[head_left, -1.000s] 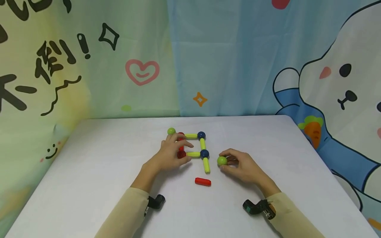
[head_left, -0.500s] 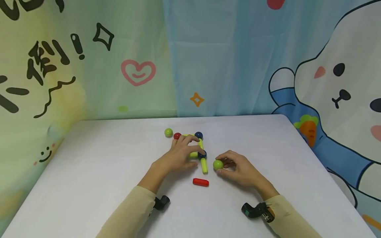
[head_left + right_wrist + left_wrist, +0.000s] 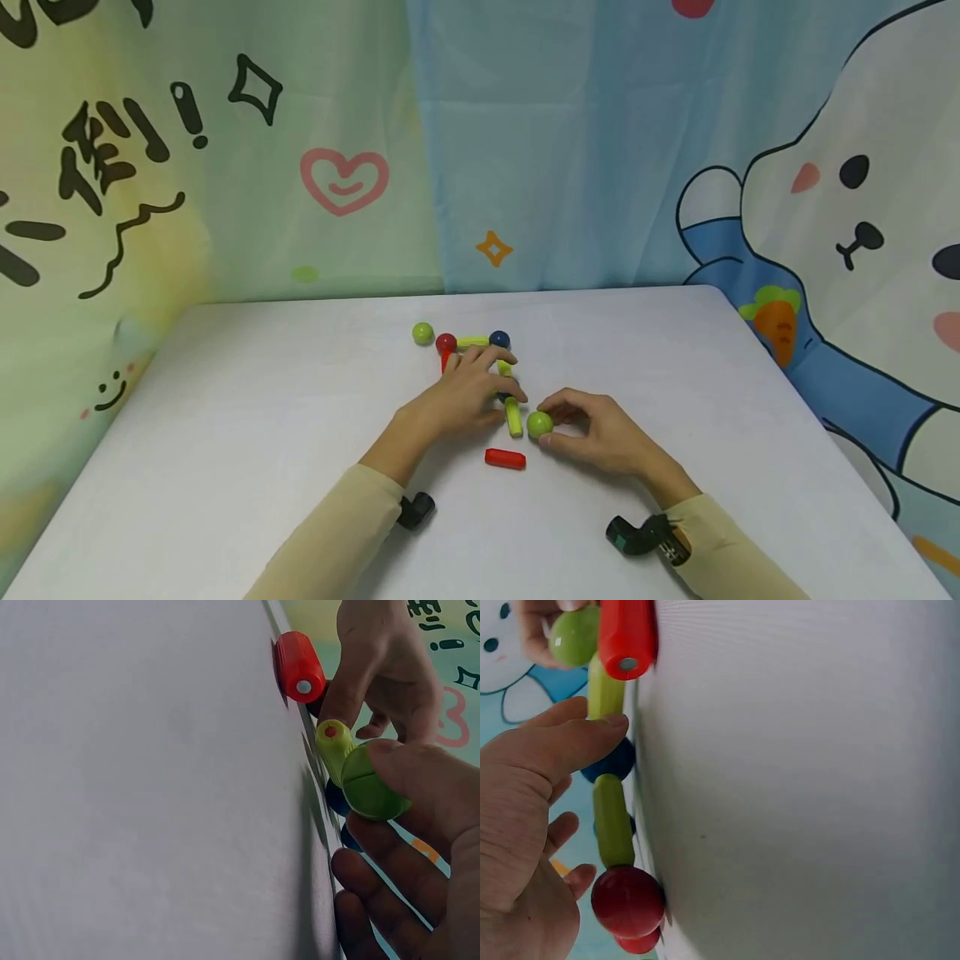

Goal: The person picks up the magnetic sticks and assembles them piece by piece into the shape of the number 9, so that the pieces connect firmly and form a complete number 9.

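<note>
My right hand (image 3: 588,429) pinches a green ball (image 3: 539,425) between thumb and fingers, just right of a yellow-green rod (image 3: 513,417). My left hand (image 3: 472,392) reaches over a frame of magnetic rods and balls and grips its near blue ball (image 3: 611,761), thumb on the near side. That rod sticks out from the blue ball toward the front. The frame also has a far blue ball (image 3: 499,339), a red ball (image 3: 446,343) and a red rod (image 3: 445,360), partly hidden by the left hand. Another red ball (image 3: 628,901) shows in the left wrist view.
A loose red rod (image 3: 505,459) lies on the white table (image 3: 262,467) in front of the frame. A second green ball (image 3: 423,333) sits at the frame's far left. Behind the table hangs a printed curtain (image 3: 555,167).
My left hand has moved right from the frame's left side onto the near blue ball. My right hand has brought the green ball left, closer to the yellow-green rod.
</note>
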The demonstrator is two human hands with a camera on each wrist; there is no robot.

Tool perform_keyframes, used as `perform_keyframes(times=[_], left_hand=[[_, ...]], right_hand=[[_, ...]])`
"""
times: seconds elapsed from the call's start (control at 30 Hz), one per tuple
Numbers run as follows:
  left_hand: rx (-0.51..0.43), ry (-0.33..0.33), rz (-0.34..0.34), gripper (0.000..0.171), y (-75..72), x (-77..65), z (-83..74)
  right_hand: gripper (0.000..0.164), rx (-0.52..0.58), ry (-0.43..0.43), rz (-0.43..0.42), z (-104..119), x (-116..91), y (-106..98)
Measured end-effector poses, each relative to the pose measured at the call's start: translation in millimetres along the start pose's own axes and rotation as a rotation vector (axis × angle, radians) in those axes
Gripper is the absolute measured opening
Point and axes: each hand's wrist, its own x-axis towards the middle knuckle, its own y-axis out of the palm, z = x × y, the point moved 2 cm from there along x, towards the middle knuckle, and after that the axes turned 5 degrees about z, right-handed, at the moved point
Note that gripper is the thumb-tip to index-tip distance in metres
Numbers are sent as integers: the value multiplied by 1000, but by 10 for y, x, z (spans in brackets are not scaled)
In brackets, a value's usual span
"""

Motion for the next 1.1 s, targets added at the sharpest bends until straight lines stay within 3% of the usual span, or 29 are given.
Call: perform_keyframes(times=[0.47,1.1], left_hand=[[25,4,40,20,74,61,4],[2,-5,34,17,76,120,32]], right_hand=[[32,3,-26,24,17,-12,63],[31,10,-29,62,78,-26,103]])
